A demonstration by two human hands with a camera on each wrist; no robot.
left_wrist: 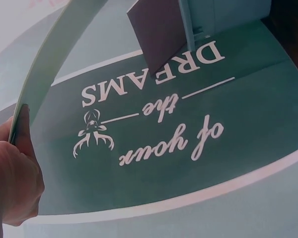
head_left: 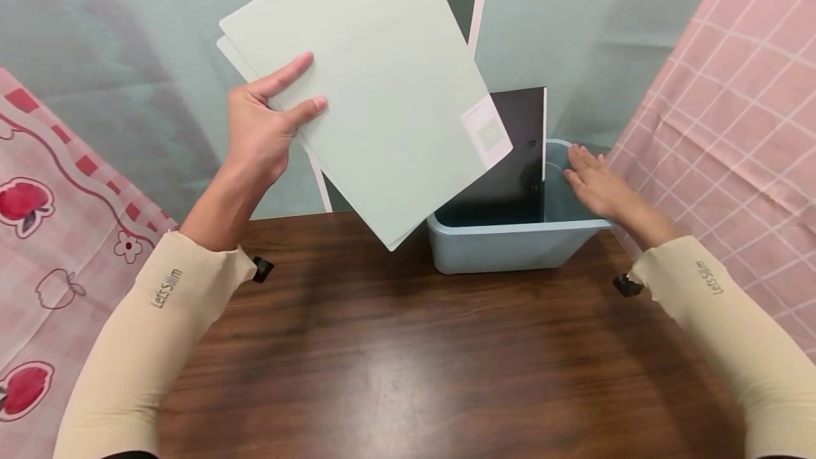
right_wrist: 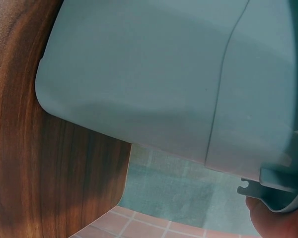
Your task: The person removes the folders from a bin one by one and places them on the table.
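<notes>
My left hand (head_left: 258, 122) grips a pale green file folder (head_left: 382, 83) by its left edge, thumb across the front. Raised and tilted, the folder has a white label (head_left: 487, 132) near its lower right corner, and a second layer shows along its edge. In the left wrist view it is seen nearly edge-on. A light blue plastic bin (head_left: 503, 243) sits on the table with a black folder (head_left: 519, 147) upright inside, partly hidden behind the green one. Over the bin's right rim lies my right hand (head_left: 596, 179), fingers straight. The right wrist view shows the bin's outer wall (right_wrist: 139, 74).
The brown wooden table (head_left: 395, 353) spreads in front of the bin. A blue-green cloth (head_left: 605, 20) with a dark lettered panel (left_wrist: 139, 148) hangs behind. Pink checked cloth (head_left: 758, 112) borders the right side, and apple-patterned cloth (head_left: 70, 232) the left.
</notes>
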